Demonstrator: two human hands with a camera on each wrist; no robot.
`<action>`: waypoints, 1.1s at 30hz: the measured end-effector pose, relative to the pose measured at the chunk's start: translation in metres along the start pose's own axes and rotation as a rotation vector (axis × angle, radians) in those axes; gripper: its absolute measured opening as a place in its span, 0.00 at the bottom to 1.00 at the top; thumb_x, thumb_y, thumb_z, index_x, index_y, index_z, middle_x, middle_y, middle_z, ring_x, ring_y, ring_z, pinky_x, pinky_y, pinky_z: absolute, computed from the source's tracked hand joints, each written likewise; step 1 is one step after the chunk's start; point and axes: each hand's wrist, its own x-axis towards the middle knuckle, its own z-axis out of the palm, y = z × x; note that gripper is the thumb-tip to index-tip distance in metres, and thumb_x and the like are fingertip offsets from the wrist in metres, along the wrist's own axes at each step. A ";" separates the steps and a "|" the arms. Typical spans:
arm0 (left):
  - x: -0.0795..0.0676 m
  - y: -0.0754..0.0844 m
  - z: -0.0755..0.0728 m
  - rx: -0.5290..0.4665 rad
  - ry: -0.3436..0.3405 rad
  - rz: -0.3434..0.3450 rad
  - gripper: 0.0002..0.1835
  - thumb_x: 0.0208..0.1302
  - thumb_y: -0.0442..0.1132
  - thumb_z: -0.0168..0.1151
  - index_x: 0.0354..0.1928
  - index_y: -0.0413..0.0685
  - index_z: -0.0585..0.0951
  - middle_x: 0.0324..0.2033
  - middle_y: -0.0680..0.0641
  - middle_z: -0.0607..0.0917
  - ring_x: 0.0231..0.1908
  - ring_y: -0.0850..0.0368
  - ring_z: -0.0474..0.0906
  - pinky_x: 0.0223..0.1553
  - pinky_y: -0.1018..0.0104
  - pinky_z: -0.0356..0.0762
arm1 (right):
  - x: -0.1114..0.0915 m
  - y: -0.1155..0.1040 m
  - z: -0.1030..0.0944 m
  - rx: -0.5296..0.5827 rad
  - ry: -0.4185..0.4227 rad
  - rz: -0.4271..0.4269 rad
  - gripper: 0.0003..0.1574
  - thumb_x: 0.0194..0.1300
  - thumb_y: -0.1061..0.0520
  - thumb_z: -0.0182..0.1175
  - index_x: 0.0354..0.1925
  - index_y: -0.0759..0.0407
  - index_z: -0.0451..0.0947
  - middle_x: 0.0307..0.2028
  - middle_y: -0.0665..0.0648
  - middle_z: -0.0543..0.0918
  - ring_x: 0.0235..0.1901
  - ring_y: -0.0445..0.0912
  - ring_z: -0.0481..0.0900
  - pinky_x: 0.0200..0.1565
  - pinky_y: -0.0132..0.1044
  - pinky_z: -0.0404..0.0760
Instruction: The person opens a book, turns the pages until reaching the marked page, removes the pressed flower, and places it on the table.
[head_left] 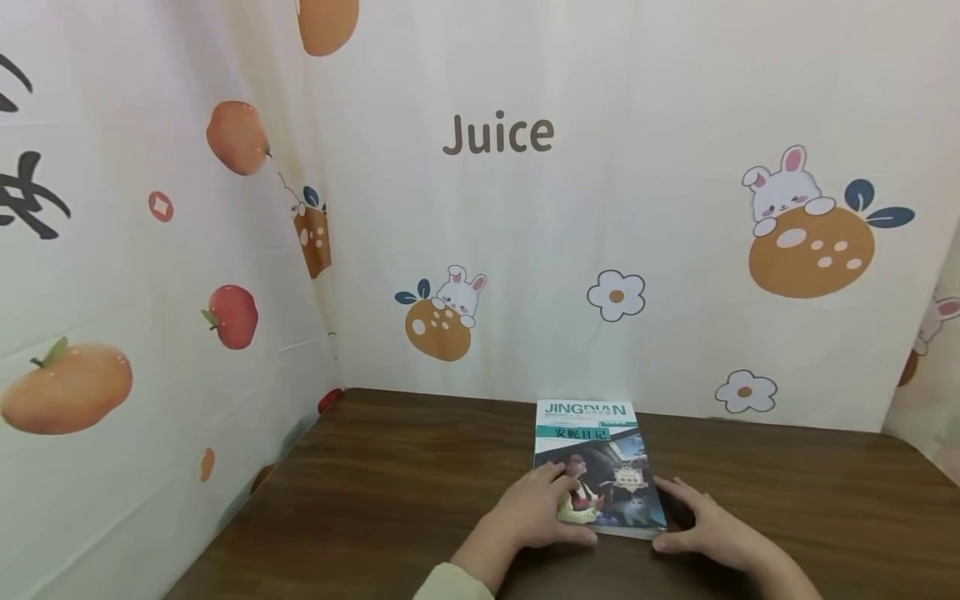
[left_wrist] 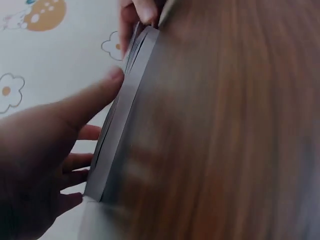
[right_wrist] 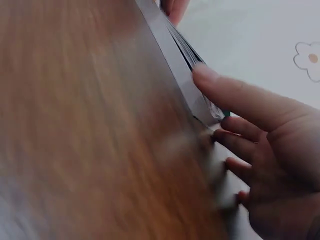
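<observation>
A paperback book (head_left: 611, 467) lies face up on the dark wooden table (head_left: 435, 467), its cover showing "JINGDIAN" above an illustrated scene. My left hand (head_left: 528, 508) is at the book's left side, with fingertips over the cover and the thumb along its near edge. At the lower right corner is my right hand (head_left: 712, 529), its fingers spread beside the right edge and its thumb apart from them. The left wrist view shows the book's page edge (left_wrist: 120, 115) close up, the thumb against it. In the right wrist view the thumb (right_wrist: 232, 92) overlaps the pages near the corner.
A pale curtain (head_left: 525, 225) printed with fruit, rabbits, flowers and "Juice" stands behind the table. Another printed curtain (head_left: 150, 275) runs along the left side. The book's far end is close to the table's back edge.
</observation>
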 end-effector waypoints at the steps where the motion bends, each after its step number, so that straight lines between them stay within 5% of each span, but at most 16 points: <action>1: 0.001 0.001 0.003 0.013 0.023 -0.003 0.39 0.45 0.73 0.57 0.59 0.64 0.73 0.64 0.53 0.65 0.65 0.56 0.58 0.60 0.58 0.63 | 0.000 0.002 0.002 -0.036 0.045 -0.015 0.52 0.52 0.47 0.68 0.66 0.69 0.57 0.63 0.83 0.48 0.59 0.81 0.41 0.49 0.77 0.47; 6: 0.002 0.000 0.021 0.015 0.124 -0.049 0.38 0.44 0.75 0.55 0.56 0.65 0.76 0.62 0.54 0.69 0.63 0.56 0.61 0.60 0.58 0.63 | 0.001 0.009 0.010 -0.146 0.158 -0.017 0.45 0.54 0.44 0.65 0.63 0.63 0.63 0.61 0.76 0.61 0.59 0.74 0.54 0.47 0.73 0.57; 10: 0.000 -0.001 0.029 0.029 0.188 -0.066 0.37 0.46 0.76 0.51 0.55 0.65 0.77 0.60 0.55 0.71 0.63 0.57 0.63 0.60 0.57 0.64 | 0.002 0.007 0.015 -0.109 0.176 0.016 0.44 0.59 0.42 0.60 0.65 0.64 0.59 0.61 0.73 0.64 0.60 0.71 0.58 0.49 0.70 0.60; 17: 0.000 0.001 0.029 0.043 0.239 -0.037 0.33 0.52 0.74 0.48 0.53 0.64 0.77 0.59 0.53 0.73 0.61 0.56 0.65 0.58 0.58 0.65 | 0.004 0.004 0.020 -0.083 0.248 0.091 0.46 0.61 0.38 0.56 0.66 0.65 0.56 0.61 0.72 0.64 0.61 0.69 0.54 0.49 0.67 0.49; 22: 0.003 0.000 0.027 -0.020 0.285 -0.019 0.33 0.55 0.72 0.49 0.56 0.62 0.75 0.60 0.54 0.72 0.60 0.56 0.66 0.58 0.57 0.66 | 0.003 0.007 0.023 -0.141 0.315 0.019 0.46 0.55 0.40 0.63 0.61 0.67 0.64 0.59 0.74 0.64 0.58 0.67 0.54 0.50 0.67 0.48; 28: 0.002 -0.008 0.021 -0.122 0.523 0.138 0.33 0.51 0.61 0.64 0.58 0.58 0.73 0.57 0.55 0.75 0.55 0.59 0.71 0.51 0.54 0.72 | 0.005 0.008 0.024 -0.192 0.353 -0.058 0.39 0.53 0.40 0.65 0.57 0.60 0.72 0.58 0.70 0.69 0.57 0.66 0.57 0.48 0.66 0.50; 33: -0.002 -0.018 0.016 -0.120 0.728 0.219 0.43 0.42 0.51 0.74 0.63 0.55 0.66 0.61 0.51 0.69 0.56 0.54 0.71 0.48 0.49 0.74 | 0.006 0.008 0.024 -0.194 0.380 -0.089 0.35 0.51 0.40 0.67 0.55 0.52 0.75 0.56 0.64 0.73 0.57 0.64 0.58 0.48 0.64 0.50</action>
